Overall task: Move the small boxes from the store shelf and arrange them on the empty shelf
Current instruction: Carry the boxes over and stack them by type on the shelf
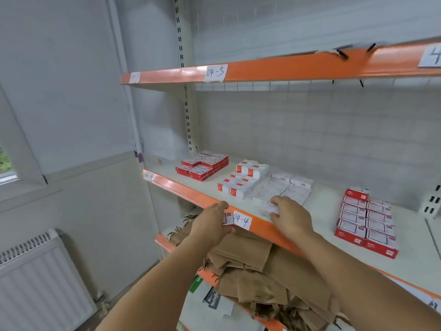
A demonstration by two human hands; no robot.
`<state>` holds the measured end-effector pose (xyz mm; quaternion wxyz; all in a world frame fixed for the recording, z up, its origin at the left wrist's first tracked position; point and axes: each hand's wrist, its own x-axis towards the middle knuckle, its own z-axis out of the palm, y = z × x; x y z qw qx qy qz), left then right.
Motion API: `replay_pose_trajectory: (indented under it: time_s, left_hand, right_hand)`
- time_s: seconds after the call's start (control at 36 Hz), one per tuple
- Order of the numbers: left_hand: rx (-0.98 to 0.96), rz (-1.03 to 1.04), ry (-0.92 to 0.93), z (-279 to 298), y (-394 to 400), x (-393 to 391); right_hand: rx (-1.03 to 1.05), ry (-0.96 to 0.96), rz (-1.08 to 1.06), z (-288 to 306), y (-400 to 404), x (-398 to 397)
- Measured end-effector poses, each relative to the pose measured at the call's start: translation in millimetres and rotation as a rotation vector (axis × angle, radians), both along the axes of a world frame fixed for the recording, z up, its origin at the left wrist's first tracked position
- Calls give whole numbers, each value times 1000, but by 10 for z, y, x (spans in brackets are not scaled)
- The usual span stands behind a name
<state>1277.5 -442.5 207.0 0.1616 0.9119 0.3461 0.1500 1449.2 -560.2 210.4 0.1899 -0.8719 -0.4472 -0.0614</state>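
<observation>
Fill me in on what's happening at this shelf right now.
A person is stocking small boxes on the shelf labelled 04-4. The left hand holds a small white and red box in front of the shelf's orange edge. The right hand grips a white box at the front of the shelf. Groups of red and white boxes already sit on it. Crumpled brown paper fills the shelf below.

Red-and-white small boxes point(267, 185) grouped on shelf point(329, 211)

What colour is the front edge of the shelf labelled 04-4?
Orange, shown clearly in the head view along the shelf's front edge.
</observation>
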Motion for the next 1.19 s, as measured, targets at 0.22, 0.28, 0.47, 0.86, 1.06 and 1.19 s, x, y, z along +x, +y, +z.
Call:
replay_pose_trajectory:
  time_s: [0.22,0.28,0.47,0.86,1.06,1.19]
  left_hand:
    - [66,-71,39,100,244,523]
    - [59,-92,39,122,273,646]
    - [52,-164,39,175,343,981]
    - [24,-434,-58,219,145,1440]
    - [-41,-565,-96,208,-139,1704]
    - [-122,-647,-132,229,-422,1933]
  right_hand:
    - [14,45,-93,-20,162,453]
    - [5,53,-102,-32,191,534]
    - [-10,114,-123,-76,249,678]
    - [87,310,-83,141,144,440]
    - [141,330,-166,195,-200,446]
    - [164,298,-263,204,-534,620]
